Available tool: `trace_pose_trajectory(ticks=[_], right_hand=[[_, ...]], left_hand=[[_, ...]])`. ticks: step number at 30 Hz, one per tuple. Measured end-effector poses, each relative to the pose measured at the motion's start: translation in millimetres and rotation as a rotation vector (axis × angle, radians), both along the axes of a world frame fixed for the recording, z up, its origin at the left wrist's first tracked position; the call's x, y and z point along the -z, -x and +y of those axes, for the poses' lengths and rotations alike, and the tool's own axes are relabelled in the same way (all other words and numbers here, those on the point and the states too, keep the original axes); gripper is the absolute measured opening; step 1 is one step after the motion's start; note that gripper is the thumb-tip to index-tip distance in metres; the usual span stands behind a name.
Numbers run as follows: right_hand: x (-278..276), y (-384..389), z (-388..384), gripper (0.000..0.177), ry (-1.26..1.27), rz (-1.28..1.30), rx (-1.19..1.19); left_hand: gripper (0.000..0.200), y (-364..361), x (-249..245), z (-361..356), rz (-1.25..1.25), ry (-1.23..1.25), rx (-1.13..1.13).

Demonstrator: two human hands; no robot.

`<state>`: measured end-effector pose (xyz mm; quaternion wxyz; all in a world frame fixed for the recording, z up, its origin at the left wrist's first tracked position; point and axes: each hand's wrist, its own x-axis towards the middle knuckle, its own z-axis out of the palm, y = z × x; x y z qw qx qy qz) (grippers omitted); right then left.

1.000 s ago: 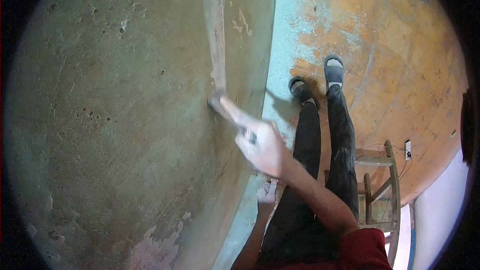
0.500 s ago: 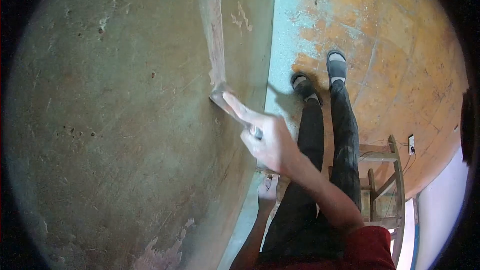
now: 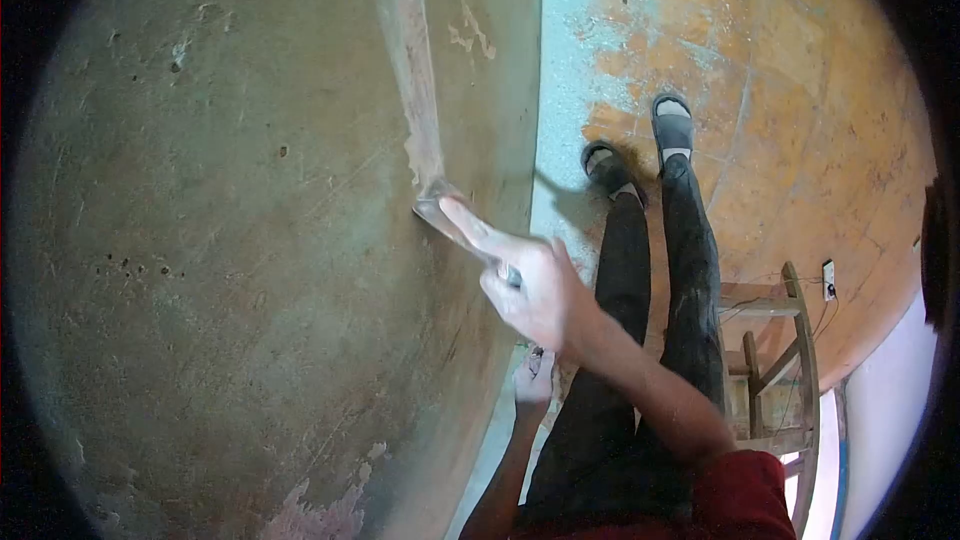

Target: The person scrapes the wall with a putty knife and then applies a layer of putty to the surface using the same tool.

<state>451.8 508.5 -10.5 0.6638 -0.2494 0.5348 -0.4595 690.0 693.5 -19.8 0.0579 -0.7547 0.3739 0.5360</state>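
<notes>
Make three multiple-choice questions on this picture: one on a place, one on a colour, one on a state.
1. What does the scraper press on? A a door. B the wall. C a window.
2. What colour is the sleeve? A red. B white. C yellow.
3. How is the right hand? A open, empty. B flat on glass. C closed on the scraper.
Answers: B, the blade meets the wall below a scraped strip; A, red cloth at the upper arm; C, fingers wrap the handle.
</notes>
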Motion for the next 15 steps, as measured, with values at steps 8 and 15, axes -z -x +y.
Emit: trace_pose_trajectory(ticks=[8,15], right_hand=[[-0.8,-6.0,-6.0,0.072,-0.038,0.001,0.006],[3.3,-16.3,7.4,0.074,-0.023,-0.054,0.006]], left_hand=[[0.016,9.9,-11.7,-3.4,0.027,0.109,0.061],[0.025,4.3,0.9,-3.6,0.055,0.051,-0.023]])
